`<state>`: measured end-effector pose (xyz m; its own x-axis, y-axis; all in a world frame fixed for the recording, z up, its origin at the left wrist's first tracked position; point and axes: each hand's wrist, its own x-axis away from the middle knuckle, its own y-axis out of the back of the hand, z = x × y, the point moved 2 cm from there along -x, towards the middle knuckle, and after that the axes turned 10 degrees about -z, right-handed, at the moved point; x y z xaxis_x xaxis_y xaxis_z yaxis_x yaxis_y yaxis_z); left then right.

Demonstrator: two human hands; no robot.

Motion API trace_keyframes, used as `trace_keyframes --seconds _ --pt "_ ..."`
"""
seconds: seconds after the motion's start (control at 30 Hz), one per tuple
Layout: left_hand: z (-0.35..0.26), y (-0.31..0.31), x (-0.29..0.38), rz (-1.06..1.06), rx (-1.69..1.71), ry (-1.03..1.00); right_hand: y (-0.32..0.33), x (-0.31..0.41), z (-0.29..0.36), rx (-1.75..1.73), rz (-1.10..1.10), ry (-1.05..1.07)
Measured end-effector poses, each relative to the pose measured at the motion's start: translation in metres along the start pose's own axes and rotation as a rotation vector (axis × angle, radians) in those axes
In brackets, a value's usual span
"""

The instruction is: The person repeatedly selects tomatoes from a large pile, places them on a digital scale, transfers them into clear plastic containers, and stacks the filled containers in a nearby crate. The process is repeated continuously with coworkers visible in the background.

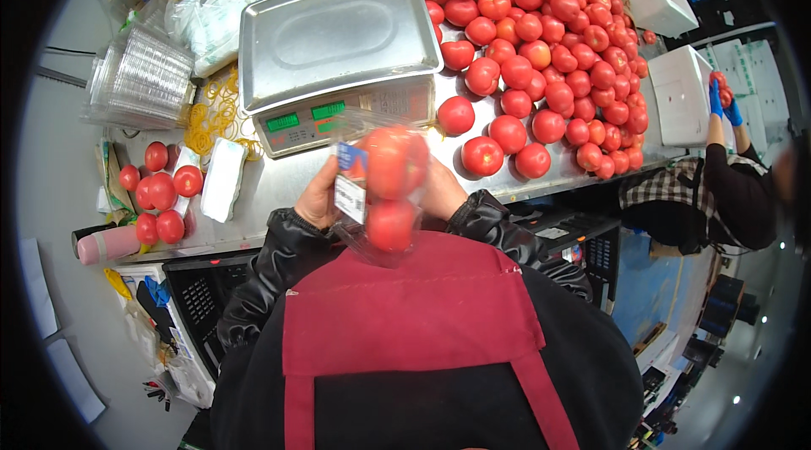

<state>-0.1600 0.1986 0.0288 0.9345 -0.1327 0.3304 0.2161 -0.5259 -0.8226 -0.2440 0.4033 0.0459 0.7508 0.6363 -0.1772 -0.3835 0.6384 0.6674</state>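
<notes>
A clear plastic pack of tomatoes point(391, 225) is held up close in front of my burgundy apron. My left hand point(319, 193) grips its left side, beside a printed label that bears writing and a barcode. On its other side my right hand point(443, 189) holds the pack, its fingers largely hidden behind it. The tomatoes inside look slightly blurred. Just beyond the pack stands a digital scale point(285, 139) with lit green displays. Nothing lies on its steel weighing pan point(336, 38).
Loose tomatoes point(557, 57) form a large heap at the right. Leftward are stacked clear trays point(139, 76), yellow rubber bands point(212, 114), several tomatoes point(161, 190) and a pink cylindrical object point(108, 244). A co-worker in blue gloves point(732, 109) holds tomatoes by a white foam box point(681, 98).
</notes>
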Motion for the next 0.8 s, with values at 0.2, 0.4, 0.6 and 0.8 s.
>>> trace_keyframes --seconds 0.2,0.4,0.6,0.8 --pt "0.005 -0.012 -0.013 0.110 -0.008 0.173 0.032 -0.023 0.019 -1.154 -0.134 -0.540" --pt "0.024 -0.025 -0.026 0.140 -0.221 0.436 0.111 -0.119 0.043 -1.323 0.344 -0.519" --pt "0.028 -0.035 -0.008 0.244 0.038 0.269 0.212 0.003 0.073 -0.703 0.525 0.161" --pt "0.025 -0.102 -0.061 0.196 -0.642 0.072 0.088 0.083 0.000 -0.980 -0.446 -0.397"
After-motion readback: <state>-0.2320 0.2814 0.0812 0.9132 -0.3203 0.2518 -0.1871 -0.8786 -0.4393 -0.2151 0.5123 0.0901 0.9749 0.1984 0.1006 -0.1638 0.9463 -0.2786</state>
